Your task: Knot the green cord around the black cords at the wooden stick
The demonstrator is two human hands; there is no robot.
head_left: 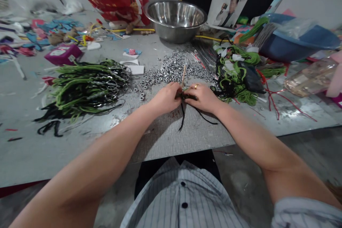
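Note:
My left hand [170,97] and my right hand [201,97] meet over the middle of the table, fingers closed on a dark cord [182,115]. Two black ends of it trail toward the table's front edge. A thin light-coloured stick [184,74] stands up just beyond my fingertips; whether I hold it I cannot tell. Past my hands lies a heap of small metal nuts or rings [173,67]. A ring shows on a finger of my right hand. Most of what is between my fingers is hidden.
Left lies a pile of green and black cords with metal rings [88,85]; right, loose green cord bundles [247,92]. A steel bowl [175,34], red bag [117,3] and blue basin [288,44] stand behind. Near them are a purple box [63,54] and clear bottle [310,76].

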